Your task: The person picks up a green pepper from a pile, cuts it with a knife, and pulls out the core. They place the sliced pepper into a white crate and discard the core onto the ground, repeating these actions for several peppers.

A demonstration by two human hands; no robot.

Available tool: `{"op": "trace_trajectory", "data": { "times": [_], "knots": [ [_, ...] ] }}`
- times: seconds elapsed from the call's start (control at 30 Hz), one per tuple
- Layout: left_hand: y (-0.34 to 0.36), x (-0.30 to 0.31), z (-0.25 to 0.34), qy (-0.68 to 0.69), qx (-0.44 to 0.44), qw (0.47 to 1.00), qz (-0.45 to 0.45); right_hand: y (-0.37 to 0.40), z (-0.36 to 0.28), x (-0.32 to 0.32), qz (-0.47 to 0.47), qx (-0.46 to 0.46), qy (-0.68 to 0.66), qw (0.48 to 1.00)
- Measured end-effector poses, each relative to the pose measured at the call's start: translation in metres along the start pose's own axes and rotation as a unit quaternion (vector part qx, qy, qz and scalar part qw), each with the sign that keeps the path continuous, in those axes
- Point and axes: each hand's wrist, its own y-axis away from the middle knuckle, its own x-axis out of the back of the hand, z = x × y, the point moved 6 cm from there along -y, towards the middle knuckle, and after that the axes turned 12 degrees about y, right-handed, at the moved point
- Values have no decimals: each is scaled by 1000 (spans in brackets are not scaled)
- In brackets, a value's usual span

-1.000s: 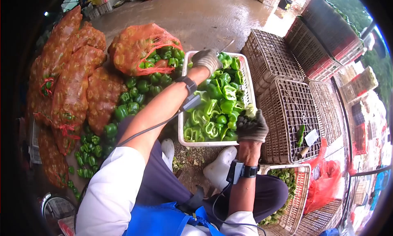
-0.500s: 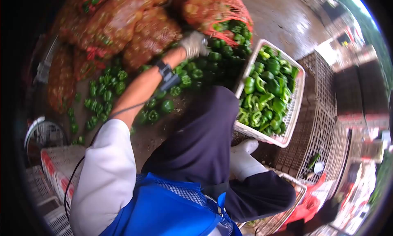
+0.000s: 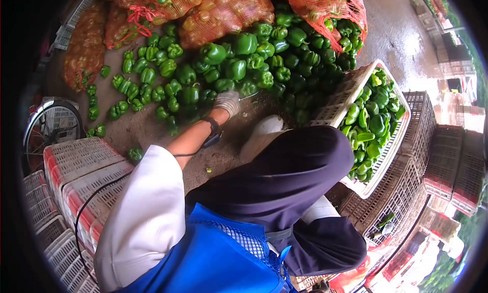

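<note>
My left hand [image 3: 227,103], in a grey glove, reaches down to the near edge of a heap of loose green peppers [image 3: 239,64] on the wet ground. Its fingers are closed around a small knife [image 3: 248,96] whose thin blade pokes out to the right. The nearest peppers lie just beyond the knuckles. A watch-like device with a cable sits on that wrist. My right hand is hidden behind my raised knee. A white crate [image 3: 378,177] filled with cut green peppers stands to the right of my leg.
Red mesh sacks [image 3: 223,11] of peppers lie behind the heap. Stacked red-and-white crates [image 3: 76,166] stand at the left beside a round wire guard [image 3: 48,122]. Upturned grey crates [image 3: 406,191] are at the right. My white boot [image 3: 262,133] rests near the heap.
My view has swung left from the white crate to the heap on the ground. My left hand left the crate and came down to the heap's near edge; my right hand went out of sight.
</note>
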Motion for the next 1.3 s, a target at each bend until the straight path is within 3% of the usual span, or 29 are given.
{"op": "trace_trajectory", "data": {
  "times": [0.17, 0.37, 0.5, 0.67, 0.83, 0.93, 0.97, 1.1, 1.23, 1.3],
  "knots": [
    [20, -13, 7, -88, -37, 995, -15, -1, 2, 10, 7, -7, 13, 1000],
    [11, -9, 34, -68, -92, 993, 2, -5, 0, 31, 14, 9, 22, 1000],
    [6, -4, 21, 8, -21, 1000, -10, -10, -9, 35, 6, 28, 26, 999],
    [18, -4, 18, -19, -26, 997, -65, -27, -20, 5, -32, 51, 28, 998],
    [23, 0, 4, 103, 29, 993, -43, -38, -31, -39, -72, 63, 30, 995],
    [9, -41, -20, 72, 52, 982, -167, -41, -37, -59, -94, 63, 43, 993],
    [14, -55, -32, 99, 107, 976, -159, -42, -39, -66, -99, 64, 44, 992],
    [47, -54, -22, 134, 115, 975, -133, -48, -44, -89, -119, 66, 49, 989],
    [47, -51, -6, 198, 47, 973, -108, -55, -47, -104, -146, 74, 54, 985],
    [27, -103, -18, 188, 39, 976, -99, -57, -48, -111, -160, 75, 51, 983]
  ]
}}
